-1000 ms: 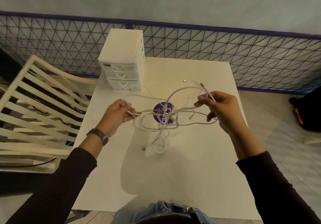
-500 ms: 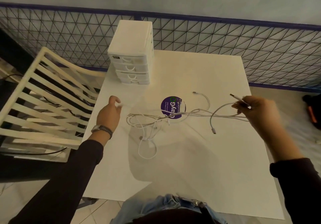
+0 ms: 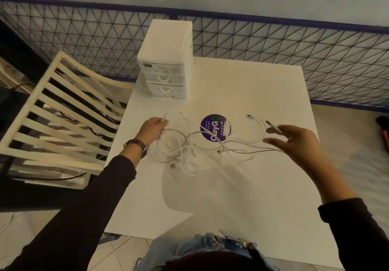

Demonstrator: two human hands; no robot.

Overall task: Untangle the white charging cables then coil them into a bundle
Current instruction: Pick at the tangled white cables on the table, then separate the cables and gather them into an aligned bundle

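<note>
Several thin white charging cables (image 3: 183, 146) lie in a loose tangle across the middle of the white table (image 3: 231, 197), over a round purple sticker. My left hand (image 3: 152, 128) pinches one cable strand at the tangle's left side. My right hand (image 3: 294, 142) hovers at the right with fingers spread, a cable plug end (image 3: 272, 125) held between thumb and forefinger and strands running under the palm. One free plug (image 3: 249, 116) rests on the table beyond the right hand.
A white mini drawer unit (image 3: 167, 60) stands at the table's far left corner. A cream slatted chair (image 3: 56, 113) is beside the table on the left. A wire mesh fence (image 3: 273, 50) runs behind. A dark object lies on the floor at far right.
My hands have spread apart, stretching the tangle wider across the table. The right hand moved right, then its fingers opened out; the left hand now grips a strand loop.
</note>
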